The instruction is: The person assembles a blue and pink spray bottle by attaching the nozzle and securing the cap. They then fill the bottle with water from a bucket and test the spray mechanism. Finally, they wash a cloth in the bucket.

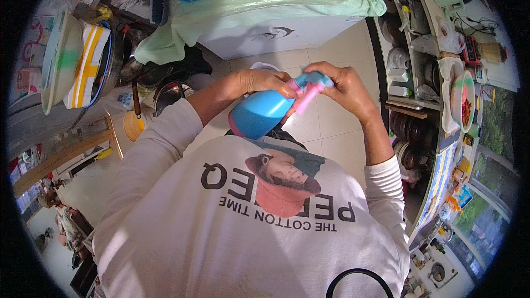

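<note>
You have both hands up in front of your chest, on the same item: the left hand is wrapped around the neck end of the blue spray bottle, and the right hand pinches the pink-and-blue spray head. The bottle lies tilted in the air above the tiled floor, base toward your left, between you and the green cloth over a white cabinet. Progress: bottle and head are both in hand and meet at the neck, so call it mid-handling; the head is blurred, so you can't tell whether it sits tight or loose. Left to do, judging from this: at least letting go and setting the bottle down. Fill level, can't tell. Count: one bottle, one spray head, two hands, one green cloth, one white cabinet.
</note>
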The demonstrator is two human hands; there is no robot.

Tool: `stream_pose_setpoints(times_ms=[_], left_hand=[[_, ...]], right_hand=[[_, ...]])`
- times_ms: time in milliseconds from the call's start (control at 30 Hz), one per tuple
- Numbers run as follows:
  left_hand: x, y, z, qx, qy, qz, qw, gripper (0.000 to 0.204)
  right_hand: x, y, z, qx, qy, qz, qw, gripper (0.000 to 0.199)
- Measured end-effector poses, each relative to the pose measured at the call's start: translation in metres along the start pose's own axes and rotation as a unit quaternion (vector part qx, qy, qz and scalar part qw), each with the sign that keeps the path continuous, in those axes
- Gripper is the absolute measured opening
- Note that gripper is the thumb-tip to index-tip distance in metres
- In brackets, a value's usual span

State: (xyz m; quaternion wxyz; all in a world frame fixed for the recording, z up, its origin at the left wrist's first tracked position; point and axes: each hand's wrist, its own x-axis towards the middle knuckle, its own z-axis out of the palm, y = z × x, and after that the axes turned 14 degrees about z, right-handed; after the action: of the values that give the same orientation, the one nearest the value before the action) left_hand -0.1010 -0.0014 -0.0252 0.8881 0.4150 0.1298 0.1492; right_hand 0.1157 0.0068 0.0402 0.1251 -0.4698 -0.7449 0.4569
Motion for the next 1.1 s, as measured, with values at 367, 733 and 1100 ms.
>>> stream_pose_setpoints(times_ms=[367, 733, 1100], left_hand=[[0.016, -0.01, 0.005, 0.39, 0.127, 0.119, 0.904, 0.037], [0.019, -0.039, -0.012, 0.505, 0.153, 0.067, 0.847, 0.037], [0.004, -0.021, -0.007, 0.256, 0.071, -0.007, 0.964, 0.037]], right_hand=[[0.002, 0.005, 0.024, -0.038, 0.15, 0.151, 0.976, 0.047], [0.006, 0.055, 0.05, 0.152, 0.098, 0.196, 0.964, 0.038], [-0.02, 0.016, 0.03, -0.231, 0.079, -0.01, 0.97, 0.047]])
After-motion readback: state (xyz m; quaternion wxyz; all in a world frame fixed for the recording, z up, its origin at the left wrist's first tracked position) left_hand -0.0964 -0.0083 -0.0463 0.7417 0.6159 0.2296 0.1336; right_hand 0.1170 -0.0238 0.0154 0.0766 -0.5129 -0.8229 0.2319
